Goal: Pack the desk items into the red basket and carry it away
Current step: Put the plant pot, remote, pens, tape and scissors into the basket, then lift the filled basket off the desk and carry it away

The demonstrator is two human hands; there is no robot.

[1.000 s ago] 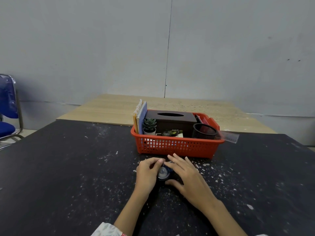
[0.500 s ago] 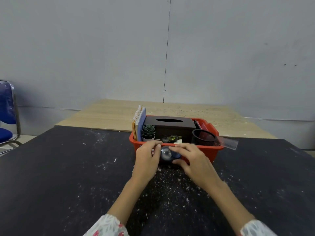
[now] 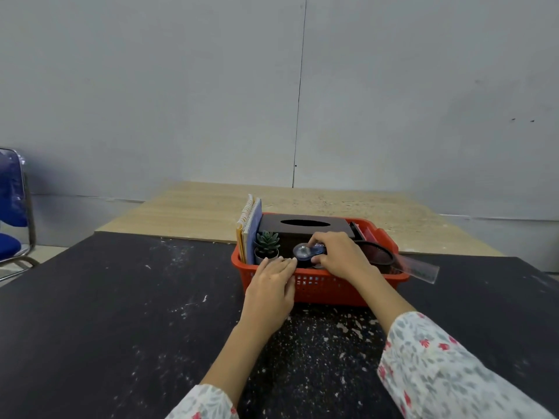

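**Head view: right hand holds a small round item over the red basket**

Head camera looks down on a black table (image 3: 121, 313) dusted with white specks. Off its left edge stands a blue chair (image 3: 12, 207). Beyond the far edge lies a pale wooden board (image 3: 196, 210).

At the middle of the far edge sits the red basket (image 3: 332, 285). At the basket's left end, spiral notebooks (image 3: 249, 228) stand on edge, with a small potted succulent (image 3: 267, 246) just beside them. A dark tissue box (image 3: 305, 226) fills the back of the basket.

Left hand (image 3: 270, 294) rests against the basket's near wall, its fingers straight and relaxed, the fingertips touching the rim and holding nothing.

Right hand (image 3: 340, 255) reaches over the near rim, its fingers curled round a small round item (image 3: 304, 252) with a clear shiny face. That item is held above the basket's front middle, just right of the succulent and in front of the tissue box; what lies under it cannot be told.

A black mesh cup (image 3: 375, 255) sits at the right end, and a clear ruler (image 3: 417, 266) sticks out over the basket's right rim.
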